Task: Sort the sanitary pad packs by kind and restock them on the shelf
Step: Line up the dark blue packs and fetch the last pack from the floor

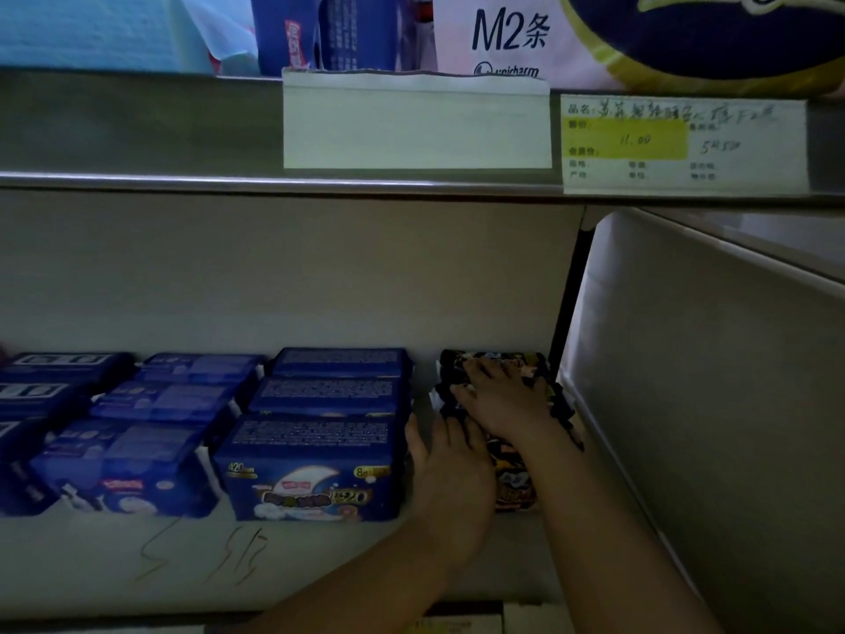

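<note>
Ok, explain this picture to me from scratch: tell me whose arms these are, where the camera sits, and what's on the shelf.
No machine here: a person restocks a shop shelf. The single picture comes from a camera worn on their head, looking forward and down, so the two bare arms reaching in from below are the wearer's own. On the lower shelf lie rows of blue pad packs, and at the right end a row of dark packs. The left hand lies with straight fingers against the left side of that dark row. The right hand lies spread on top of it; the light is too dim to say whether it grips. Above, the upper shelf's edge carries a blank label and a handwritten price tag.
</note>
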Demonstrator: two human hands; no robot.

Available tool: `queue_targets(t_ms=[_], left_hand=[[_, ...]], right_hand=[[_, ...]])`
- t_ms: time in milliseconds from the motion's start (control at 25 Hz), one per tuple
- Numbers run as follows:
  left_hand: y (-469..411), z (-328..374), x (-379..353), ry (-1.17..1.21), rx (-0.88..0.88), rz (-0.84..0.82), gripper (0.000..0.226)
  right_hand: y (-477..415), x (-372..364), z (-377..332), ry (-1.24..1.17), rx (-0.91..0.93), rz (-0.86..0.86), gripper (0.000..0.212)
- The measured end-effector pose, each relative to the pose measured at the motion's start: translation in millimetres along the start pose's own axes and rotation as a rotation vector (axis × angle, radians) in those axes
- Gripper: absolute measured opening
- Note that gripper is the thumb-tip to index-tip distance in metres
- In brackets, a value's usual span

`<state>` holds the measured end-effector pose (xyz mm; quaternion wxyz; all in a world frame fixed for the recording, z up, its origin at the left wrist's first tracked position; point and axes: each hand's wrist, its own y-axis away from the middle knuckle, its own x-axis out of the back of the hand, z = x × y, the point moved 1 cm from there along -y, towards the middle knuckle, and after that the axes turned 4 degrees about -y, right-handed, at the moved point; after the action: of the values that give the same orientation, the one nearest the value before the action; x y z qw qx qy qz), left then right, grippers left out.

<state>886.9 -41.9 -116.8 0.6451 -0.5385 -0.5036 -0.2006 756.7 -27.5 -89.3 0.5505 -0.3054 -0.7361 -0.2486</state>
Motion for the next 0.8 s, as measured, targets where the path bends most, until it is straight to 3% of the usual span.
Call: queue_targets(t_ms=[280,600,800], left_hand=[[-13.3,1.4,-5.5,0.053,0.044,-0.135,0.075],[-22.2,5.5,-17.6,0.061,0.12,-0.034,0.08],[-22.8,6.4,-15.5,0.118,0.133,-0.239,0.097]], right_hand=[[-10.7,6.1,-0.7,-0.012,-0.024,-0.078,0.069],[-19.6,6.7,-0.8,-0.03,-0.032,-0.093,0.068],[-20.7,5.0,-0.2,-0.038,-0.031,-0.086,0.067]])
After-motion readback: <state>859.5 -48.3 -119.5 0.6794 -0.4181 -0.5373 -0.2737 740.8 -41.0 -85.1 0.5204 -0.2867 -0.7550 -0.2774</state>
